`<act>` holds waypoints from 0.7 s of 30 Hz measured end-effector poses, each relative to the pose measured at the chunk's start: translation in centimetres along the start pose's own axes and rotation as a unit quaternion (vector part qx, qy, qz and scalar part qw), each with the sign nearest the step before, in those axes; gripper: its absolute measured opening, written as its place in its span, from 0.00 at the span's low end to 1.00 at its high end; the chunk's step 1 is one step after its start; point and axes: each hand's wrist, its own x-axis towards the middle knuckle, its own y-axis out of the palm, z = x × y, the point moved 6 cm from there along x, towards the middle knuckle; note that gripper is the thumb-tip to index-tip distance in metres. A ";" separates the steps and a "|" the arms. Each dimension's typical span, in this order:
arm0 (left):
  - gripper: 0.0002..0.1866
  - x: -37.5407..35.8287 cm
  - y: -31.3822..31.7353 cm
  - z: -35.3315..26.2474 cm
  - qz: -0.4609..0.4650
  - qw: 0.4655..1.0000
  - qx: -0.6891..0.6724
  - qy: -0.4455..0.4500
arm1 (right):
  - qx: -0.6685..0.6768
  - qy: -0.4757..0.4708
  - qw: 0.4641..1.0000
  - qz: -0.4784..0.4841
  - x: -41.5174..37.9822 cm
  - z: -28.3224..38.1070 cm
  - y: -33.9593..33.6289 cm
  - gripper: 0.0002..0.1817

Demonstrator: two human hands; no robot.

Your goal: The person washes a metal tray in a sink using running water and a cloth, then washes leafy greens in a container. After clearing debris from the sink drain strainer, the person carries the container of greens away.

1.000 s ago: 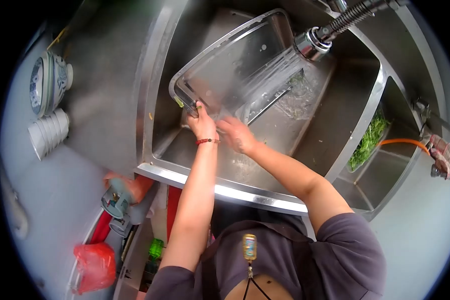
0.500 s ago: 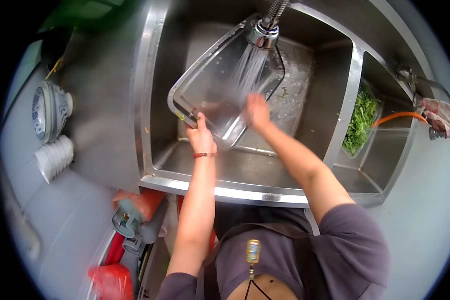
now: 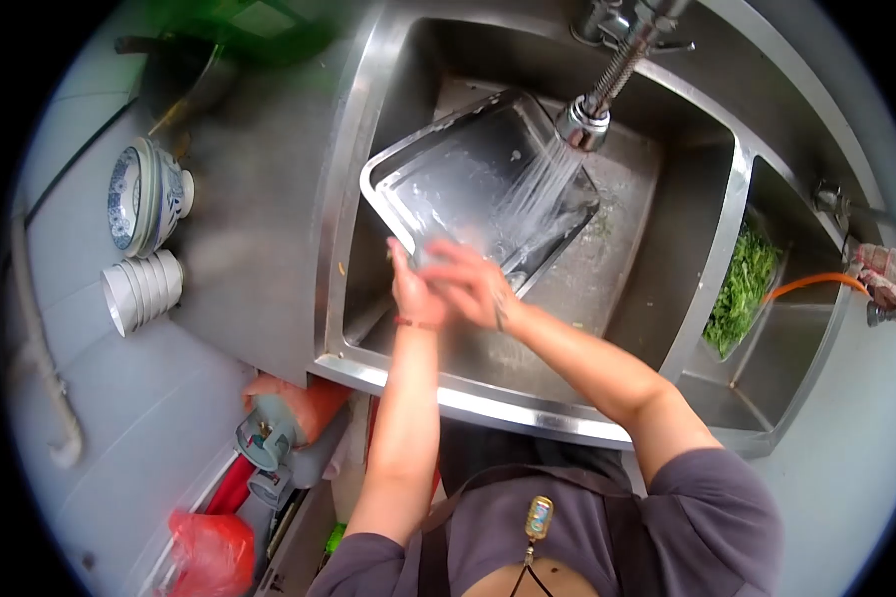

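A rectangular metal tray (image 3: 448,189) sits tilted in the large sink basin, its left corner by the basin's left wall. Water from the chrome spray head (image 3: 582,124) falls on the tray's right part. My left hand (image 3: 415,291) is at the tray's near edge, thumb up, and seems closed on it; its other fingers are partly hidden. Over that edge, close against my left hand, my right hand (image 3: 473,286) has its fingers apart and blurred by motion, with nothing visible in it.
In the small right basin (image 3: 767,368) lie chopped greens (image 3: 742,289) in a container. An orange hose (image 3: 816,283) runs beside them. Patterned bowls (image 3: 149,196) and white cups (image 3: 142,289) are stacked at the left. A red bag (image 3: 212,552) sits lower left.
The view has shifted. The tray has moved farther from me and lies flatter. My right hand has come left, from the tray's right side to beside my left hand.
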 end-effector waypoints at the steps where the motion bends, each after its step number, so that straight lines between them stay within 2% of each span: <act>1: 0.35 -0.3 0.7 -0.6 0.024 0.999 -0.031 0.014 | 0.025 0.025 0.999 0.022 -0.2 -0.1 -0.4 0.16; 2: 0.35 -0.7 0.9 -0.9 0.044 0.997 -0.057 0.024 | 0.052 0.056 0.996 0.040 -0.4 -0.2 -0.5 0.16; 3: 0.36 -0.4 0.0 0.0 0.037 0.994 -0.098 -0.011 | 0.054 0.038 0.998 0.010 0.4 -0.4 -0.6 0.17; 4: 0.37 -0.8 1.1 0.2 0.067 0.996 -0.044 0.040 | 0.053 0.015 0.998 -0.023 3.1 0.1 -1.0 0.17; 6: 0.36 -1.6 2.9 0.9 -0.010 0.990 0.042 0.133 | 0.043 -0.116 0.992 -0.009 7.2 0.1 1.1 0.16; 7: 0.34 -1.8 3.7 1.4 0.001 0.993 -0.035 0.111 | -0.031 -0.132 0.991 -0.002 8.9 -0.3 1.6 0.14; 8: 0.29 -1.9 2.8 2.5 -0.018 0.997 -0.041 0.058 | -0.030 -0.132 0.991 -0.008 10.0 -1.6 1.6 0.14; 10: 0.22 -2.3 2.2 3.1 -0.057 0.992 0.045 0.106 | -0.086 -0.134 0.987 0.026 11.6 -4.8 2.7 0.12; 12: 0.20 -2.5 2.6 3.7 -0.068 0.990 0.052 0.110 | -0.153 -0.066 0.986 0.016 11.8 -9.8 2.2 0.10; 13: 0.22 -2.5 1.3 4.6 -0.102 0.991 0.041 0.082 | -0.201 0.019 0.979 0.021 11.6 -12.3 1.4 0.10; 14: 0.26 -2.3 0.5 5.1 -0.132 0.989 0.029 0.056 | -0.230 0.023 0.972 0.043 11.3 -14.0 0.4 0.13; 16: 0.27 -2.1 -1.2 5.9 -0.113 0.991 0.033 0.057 | -0.282 0.012 0.956 0.077 11.2 -17.2 -1.0 0.14; 18: 0.28 -2.4 -1.7 5.2 -0.095 0.992 0.049 0.067 | -0.322 0.022 0.944 0.069 11.4 -20.6 -4.1 0.14; 20: 0.29 -2.5 -1.5 4.1 -0.088 0.991 0.091 0.052 | -0.392 0.084 0.915 -0.041 11.2 -21.9 -8.9 0.14; 21: 0.29 -2.3 -1.9 3.8 -0.087 0.986 0.128 0.062 | -0.391 0.085 0.915 -0.041 10.9 -21.9 -8.8 0.14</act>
